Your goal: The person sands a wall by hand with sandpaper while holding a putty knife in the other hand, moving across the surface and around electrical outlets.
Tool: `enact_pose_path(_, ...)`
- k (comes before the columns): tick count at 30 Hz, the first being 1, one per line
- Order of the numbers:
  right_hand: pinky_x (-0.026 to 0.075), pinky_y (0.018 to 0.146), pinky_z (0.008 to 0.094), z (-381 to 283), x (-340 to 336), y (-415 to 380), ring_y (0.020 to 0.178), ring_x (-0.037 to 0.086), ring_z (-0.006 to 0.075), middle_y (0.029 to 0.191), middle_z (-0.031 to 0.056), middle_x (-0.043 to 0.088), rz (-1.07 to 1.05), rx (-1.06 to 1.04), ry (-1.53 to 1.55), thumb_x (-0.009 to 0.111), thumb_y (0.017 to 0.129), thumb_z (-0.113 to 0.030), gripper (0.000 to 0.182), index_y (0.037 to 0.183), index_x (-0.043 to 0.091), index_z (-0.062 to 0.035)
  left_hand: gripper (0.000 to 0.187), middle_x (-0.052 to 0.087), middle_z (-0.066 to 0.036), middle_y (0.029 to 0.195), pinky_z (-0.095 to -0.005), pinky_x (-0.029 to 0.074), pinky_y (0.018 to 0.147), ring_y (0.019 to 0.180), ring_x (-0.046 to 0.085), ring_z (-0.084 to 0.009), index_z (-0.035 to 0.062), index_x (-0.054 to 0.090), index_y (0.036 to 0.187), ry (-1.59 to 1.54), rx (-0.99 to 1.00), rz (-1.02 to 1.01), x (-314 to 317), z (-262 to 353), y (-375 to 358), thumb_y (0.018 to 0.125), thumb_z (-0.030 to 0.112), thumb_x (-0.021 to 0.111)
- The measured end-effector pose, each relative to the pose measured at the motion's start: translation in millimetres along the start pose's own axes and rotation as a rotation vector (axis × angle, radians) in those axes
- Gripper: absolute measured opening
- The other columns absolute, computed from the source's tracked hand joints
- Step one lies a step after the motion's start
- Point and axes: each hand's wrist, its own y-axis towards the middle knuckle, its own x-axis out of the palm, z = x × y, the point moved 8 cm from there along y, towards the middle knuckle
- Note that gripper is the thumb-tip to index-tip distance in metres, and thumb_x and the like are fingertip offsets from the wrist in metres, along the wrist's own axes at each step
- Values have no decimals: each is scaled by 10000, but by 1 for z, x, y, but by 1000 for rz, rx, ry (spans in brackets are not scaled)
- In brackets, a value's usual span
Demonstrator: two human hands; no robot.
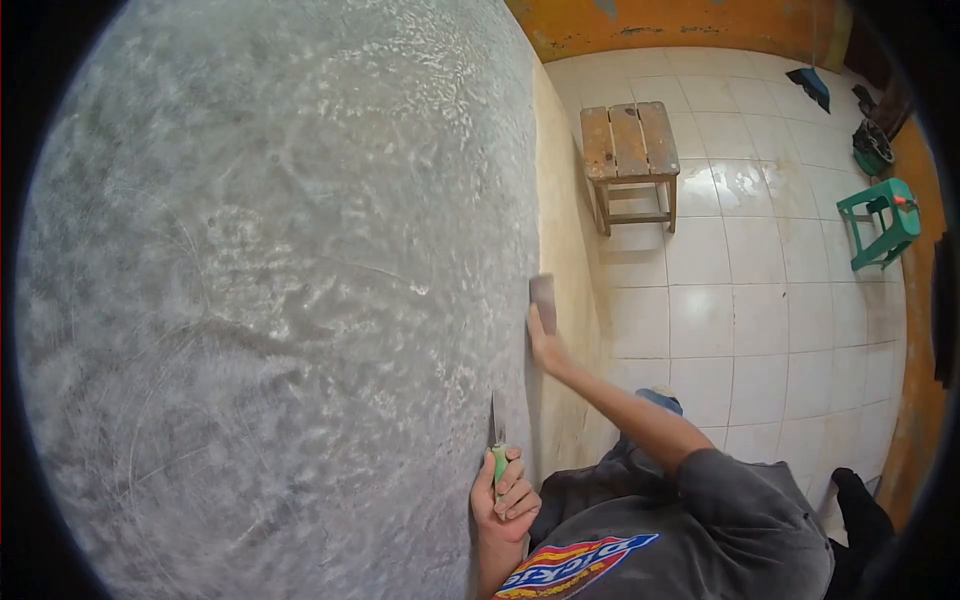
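My left hand (508,498) is closed around the green handle of a knife-like tool (499,455), its narrow pointed blade directed up the picture, over the grey mottled surface (300,300). Its palm side and curled fingers show. Farther up, my right hand (546,348) holds a flat brownish-grey block (542,300) against the edge where the grey surface meets a cream-coloured side face (565,230). The right arm stretches out from the dark sleeve. Part of the block is hidden by the fingers.
A worn wooden stool (630,140) stands on the white tiled floor (700,320) beside the cream face. Farther right are a green plastic stool (882,225), a dark-green container (873,147) and a broom head (810,88). Orange walls (680,25) border the floor.
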Motion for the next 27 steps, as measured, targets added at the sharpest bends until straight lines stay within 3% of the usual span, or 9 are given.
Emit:
enact_pose_path(4,145,1151,380,16,28,-53,1416,177,324,1488,257,240,196,-390,-129,306,1009,-369,586,1419,272,48,337,433,7,618,-211,370,367,400,450,-74,20,439,1060,1,-6,-19,6,4,9,1009,346,374)
enact_pose_path(8,132,1152,374,10,25,-56,1414,180,319,1490,257,232,157,-424,-158,296,1012,-361,602,1418,232,78,319,437,10,618,-212,363,365,398,443,-74,31,438,1050,-6,-17,9,11,4,24,1005,342,385)
enact_pose_path(14,137,1149,368,-37,-17,52,1415,158,346,1499,250,216,136,-75,-3,297,1006,-402,634,1417,231,76,305,443,9,618,-217,362,370,400,440,-75,36,434,1048,-6,11,23,34,5,55,1004,334,391)
enact_pose_path(16,96,1157,375,-22,1,8,1433,91,325,1521,233,163,206,-387,-135,315,1005,-368,616,1435,209,60,304,442,9,618,-218,361,373,400,436,-75,35,433,1049,-25,23,16,45,-1,81,1004,333,393)
enact_pose_path(19,46,1161,376,-31,-2,-9,1443,13,304,1541,211,96,40,-474,-188,326,1005,-324,597,1452,177,43,304,441,12,623,-215,360,384,405,434,-73,35,431,1054,-61,21,17,67,0,107,1005,332,390)
enact_pose_path(22,243,1105,397,-74,-53,98,1355,293,389,1413,288,358,177,-166,-74,299,1000,-430,637,1365,330,91,304,440,13,633,-208,359,394,416,438,-70,32,430,1058,-50,61,-15,85,-1,136,1006,329,389)
enact_pose_path(25,315,1050,414,-121,-80,150,1267,397,432,1324,295,463,171,-169,-14,285,995,-470,652,1324,392,82,305,440,13,643,-207,365,403,429,445,-65,29,433,1056,-52,88,-6,97,-1,157,1006,327,391)
enact_pose_path(26,261,1095,404,-94,-72,146,1331,329,394,1395,278,391,136,-43,-81,282,1002,-434,618,1365,353,62,306,441,14,645,-208,365,405,430,444,-63,28,434,1055,-57,99,-18,100,-2,164,1005,327,397)
enact_pose_path(27,226,1115,399,-85,-62,119,1358,288,372,1425,271,348,147,-201,-139,281,1005,-423,611,1382,330,55,307,441,14,647,-209,365,407,431,444,-60,26,435,1054,-67,109,-37,104,-4,173,1003,327,402)
